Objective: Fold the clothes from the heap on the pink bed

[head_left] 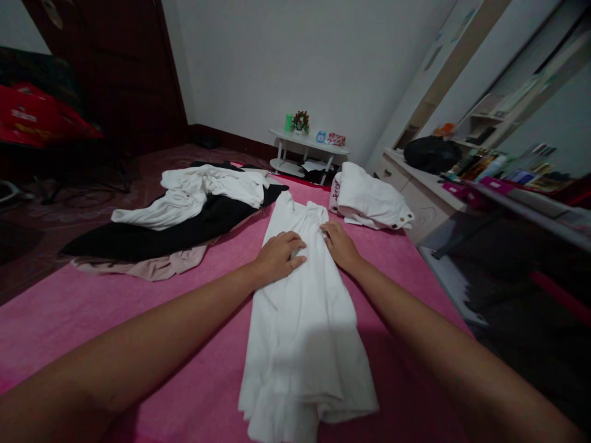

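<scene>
A long white garment (305, 307) lies lengthwise on the pink bed cover (203, 326), folded narrow, with soft creases and a gathered far end. My left hand (279, 258) rests palm down on its left side, fingers spread over the cloth. At the right edge, close to the far end, my right hand (340, 245) touches the fabric with slightly bent fingers; I see no clear grip on it. Shadow covers the garment's near part.
Left on the bed is a loose pile with a white garment (207, 187), a black garment (161, 237) and a light pink one (148, 267). Folded white clothes (369, 197) lie far right. Beyond stand a small white table (305, 141) and, rightward, a cluttered cabinet (397, 169).
</scene>
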Motion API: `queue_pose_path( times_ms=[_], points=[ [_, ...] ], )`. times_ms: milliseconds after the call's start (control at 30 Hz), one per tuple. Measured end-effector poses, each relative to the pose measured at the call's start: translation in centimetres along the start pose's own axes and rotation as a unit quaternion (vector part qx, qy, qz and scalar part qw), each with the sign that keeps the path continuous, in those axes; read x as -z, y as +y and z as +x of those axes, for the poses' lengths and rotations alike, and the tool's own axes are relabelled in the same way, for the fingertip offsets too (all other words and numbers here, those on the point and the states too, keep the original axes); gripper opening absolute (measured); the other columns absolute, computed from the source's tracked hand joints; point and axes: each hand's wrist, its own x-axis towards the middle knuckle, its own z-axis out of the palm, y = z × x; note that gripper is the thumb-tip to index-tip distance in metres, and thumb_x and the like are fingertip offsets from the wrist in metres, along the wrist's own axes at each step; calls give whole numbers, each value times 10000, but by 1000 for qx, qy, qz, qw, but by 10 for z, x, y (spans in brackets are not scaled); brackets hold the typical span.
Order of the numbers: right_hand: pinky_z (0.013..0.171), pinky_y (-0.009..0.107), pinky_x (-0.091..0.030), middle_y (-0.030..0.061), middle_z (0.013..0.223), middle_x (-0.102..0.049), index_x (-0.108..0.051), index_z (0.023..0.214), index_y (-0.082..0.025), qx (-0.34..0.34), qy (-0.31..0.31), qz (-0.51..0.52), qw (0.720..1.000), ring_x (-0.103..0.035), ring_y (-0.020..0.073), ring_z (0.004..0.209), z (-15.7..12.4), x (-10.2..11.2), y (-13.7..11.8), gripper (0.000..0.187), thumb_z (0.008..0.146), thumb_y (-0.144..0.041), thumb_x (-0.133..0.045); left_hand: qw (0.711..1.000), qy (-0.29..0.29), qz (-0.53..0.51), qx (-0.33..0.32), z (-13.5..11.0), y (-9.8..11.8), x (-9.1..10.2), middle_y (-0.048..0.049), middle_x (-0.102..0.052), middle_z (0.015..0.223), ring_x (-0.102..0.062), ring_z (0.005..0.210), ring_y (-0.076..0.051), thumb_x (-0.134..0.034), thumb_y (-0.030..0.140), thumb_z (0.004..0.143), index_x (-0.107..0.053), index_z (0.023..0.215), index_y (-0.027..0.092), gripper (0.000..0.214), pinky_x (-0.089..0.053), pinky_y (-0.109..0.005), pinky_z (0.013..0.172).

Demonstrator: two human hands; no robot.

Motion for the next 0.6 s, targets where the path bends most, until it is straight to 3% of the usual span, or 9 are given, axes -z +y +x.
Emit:
queue_pose_path(
  times_ms=[167, 333, 467, 600],
  points=[
    [930, 404, -444, 96, 1118, -601, -606, 1132, -219, 54, 24, 61, 996, -537, 237, 1060, -82, 24, -21, 335, 867, -135, -418, 999, 8, -43, -4, -3, 0, 0, -76, -624, 1113, -550, 1052, -228, -545, 233, 862, -678, 1038, 189, 225, -425, -386, 949],
    [817, 369, -495, 93, 1023, -651, -597, 1149, -238, 130, -53, 77, 987, -591, 228, 940, -148, 49, -48, 275, 901, -225, -478, 995, -26, -63, -76, -19, 5, 11, -99, -627, 1134, -555, 1081, -214, -487, 167, 889, -672, 1037, 181, 238, -436, -374, 957],
    [857, 347, -506, 82, 1084, -656, -559, 1222, -261, 167, -73, 104, 978, -605, 201, 999, -170, 61, -50, 329, 924, -198, -434, 986, -75, -93, -117, -41, 5, 31, -137, -595, 1202, -557, 1116, -198, -435, 152, 920, -640, 1118, 161, 285, -449, -341, 962],
    [934, 387, -494, 86, 1220, -619, -472, 1349, -296, 175, -43, 77, 981, -583, 208, 1104, -167, 64, -33, 439, 919, -209, -453, 980, -127, -66, -140, -65, 2, 54, -116, -561, 1286, -536, 1172, -201, -434, 135, 922, -597, 1217, 218, 348, -437, -350, 996]
  ],
)
